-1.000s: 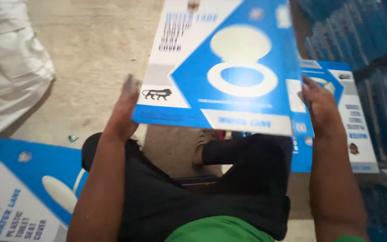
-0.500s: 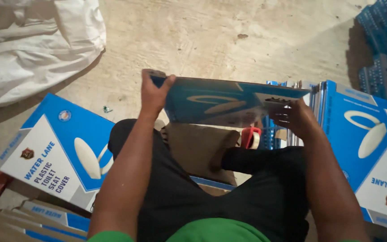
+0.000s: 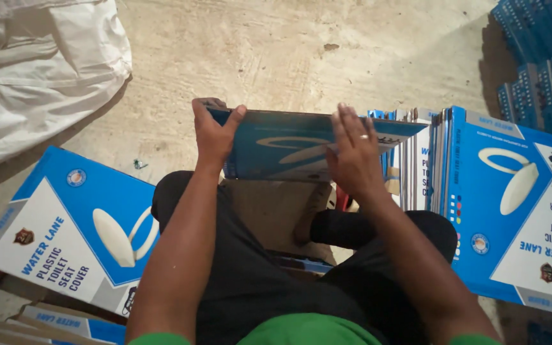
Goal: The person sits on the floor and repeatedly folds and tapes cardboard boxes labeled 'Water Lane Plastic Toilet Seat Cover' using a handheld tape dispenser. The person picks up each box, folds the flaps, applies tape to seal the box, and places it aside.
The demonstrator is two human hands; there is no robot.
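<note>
A person sits cross-legged on a concrete floor (image 3: pixel 276 57), folding a flat blue carton (image 3: pixel 289 144) held upright over the lap. The left hand (image 3: pixel 215 131) grips the carton's left top corner, thumb on the near face and fingers curled over the far edge. The right hand (image 3: pixel 352 153) lies spread and open on the near face toward the right end, a ring on one finger, pressing the panel rather than pinching it. The carton stands roughly on edge between the knees, its lower edge above a brown cardboard panel (image 3: pixel 269 211) lying in the lap. Just beside it on the right, a row of flat cartons (image 3: pixel 416 160) stands on edge, and a printed box (image 3: pixel 519 211) lies face up at the right edge of the floor. Another printed box (image 3: pixel 71 230) lies face up by the left knee, and a white sack (image 3: pixel 39 70) slumps in the far left corner. The hold looks uneven: only the left hand truly clamps, so the right end could slide under the flat palm and the carton twist or buckle off its crease. A hard push might also knock the standing row over.
</note>
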